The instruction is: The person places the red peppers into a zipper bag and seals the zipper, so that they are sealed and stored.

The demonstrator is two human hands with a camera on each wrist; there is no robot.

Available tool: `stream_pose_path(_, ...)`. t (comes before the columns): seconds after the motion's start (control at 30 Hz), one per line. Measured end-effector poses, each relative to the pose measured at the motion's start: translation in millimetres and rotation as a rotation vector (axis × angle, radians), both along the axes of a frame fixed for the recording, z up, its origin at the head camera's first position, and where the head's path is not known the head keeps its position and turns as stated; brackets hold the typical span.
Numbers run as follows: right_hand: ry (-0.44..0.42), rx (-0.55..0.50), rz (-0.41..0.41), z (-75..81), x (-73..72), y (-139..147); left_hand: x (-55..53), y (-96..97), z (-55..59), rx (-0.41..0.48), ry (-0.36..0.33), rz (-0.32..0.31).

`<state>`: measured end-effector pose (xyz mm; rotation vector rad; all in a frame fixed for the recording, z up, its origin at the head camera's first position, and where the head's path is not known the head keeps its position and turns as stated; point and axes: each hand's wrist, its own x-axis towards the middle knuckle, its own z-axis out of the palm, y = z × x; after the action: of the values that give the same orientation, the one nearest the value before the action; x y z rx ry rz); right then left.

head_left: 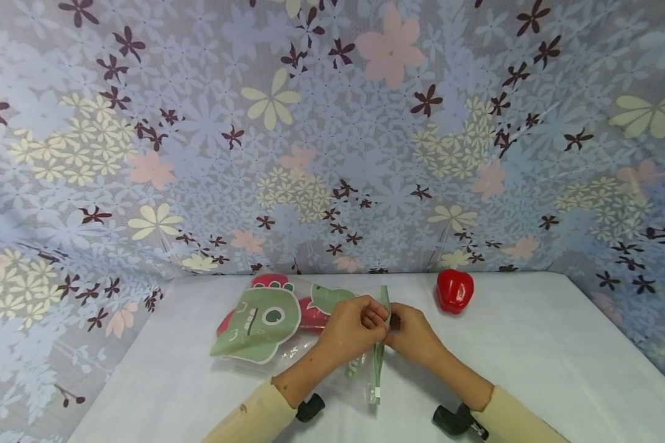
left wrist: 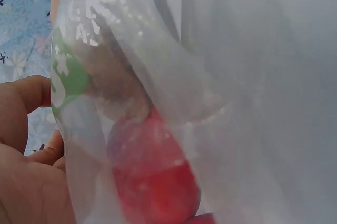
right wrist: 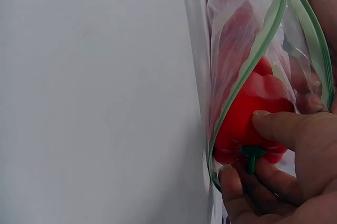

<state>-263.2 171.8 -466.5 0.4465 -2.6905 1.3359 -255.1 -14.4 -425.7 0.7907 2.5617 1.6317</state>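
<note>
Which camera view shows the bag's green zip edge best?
The right wrist view: up close, the green zip edge stands parted, red pepper between. Head: a narrow strip, partly hidden by the left hand. Left wrist: none clearly visible.

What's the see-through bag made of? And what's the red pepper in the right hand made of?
The bag looks like thin, shiny plastic: it's clear, creased and catches the light. Its green edge looks like plastic too, though thicker. The red pepper looks smooth and a bit glossy, maybe toy plastic, but a real pepper can look like that, so I can't be sure.
</note>
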Motion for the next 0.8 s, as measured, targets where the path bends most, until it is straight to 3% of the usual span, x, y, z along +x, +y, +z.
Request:
stream_pose_path(0.4, -0.007, -0.021, 0.016, 3.0, 0.0, 7, -2.6, -1.4, -1.6, 0.020, -0.031, -0.013)
stream_pose_path(0.63, 0.052, -0.059, 0.002, 13.6, 1.0, 29, -3.1, -2.3, -1.5, 0.000, -0.018, -0.004)
stream_pose_path(0.8, 0.151, -0.047, 0.002, 24.0, -2.4, 46, -3.2, -3.7, -1.0, -0.013, -0.020, 0.000)
